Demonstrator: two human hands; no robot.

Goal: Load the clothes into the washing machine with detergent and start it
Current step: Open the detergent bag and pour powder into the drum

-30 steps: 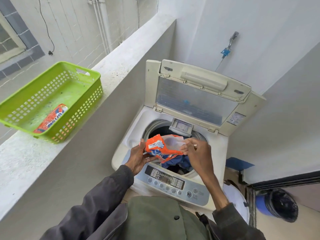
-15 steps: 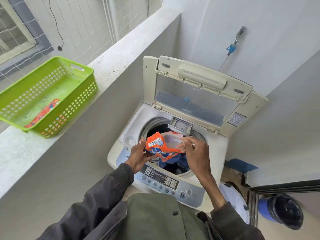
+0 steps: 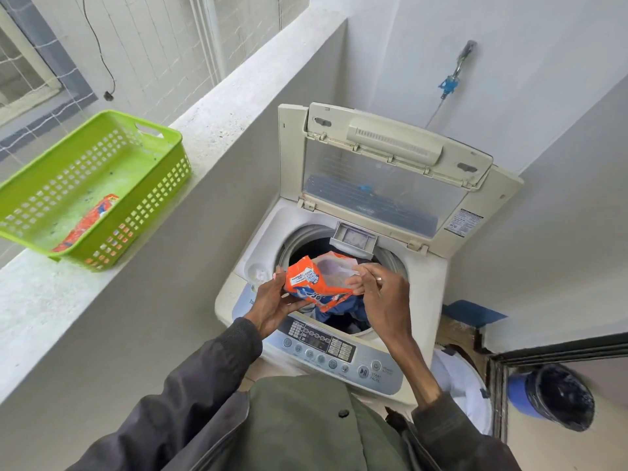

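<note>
Far left of the left hand, on the ledge: green basket (image 3: 142,212), its left corner cut off by the frame. A second orange sachet (image 3: 89,222) lies flat inside, half hidden by the basket wall.

Left hand (image 3: 272,302) grips the left end of the detergent packet (image 3: 314,283), fingers underneath.

The packet is held over the drum mouth of the washing machine (image 3: 423,287). Its long axis runs roughly left to right, and the torn mouth faces the right hand, with a pale lining showing.

Right hand (image 3: 384,300) pinches the open edge, fingers curled. The hands are close together, joined by the packet.

Under both hands are dark blue clothes (image 3: 350,312), mostly covered, and the drum's depth is too dark to read. Beyond the hands the lid (image 3: 384,188) stands upright. Near the wrists is the control panel (image 3: 339,351), labels too small to make out.
</note>
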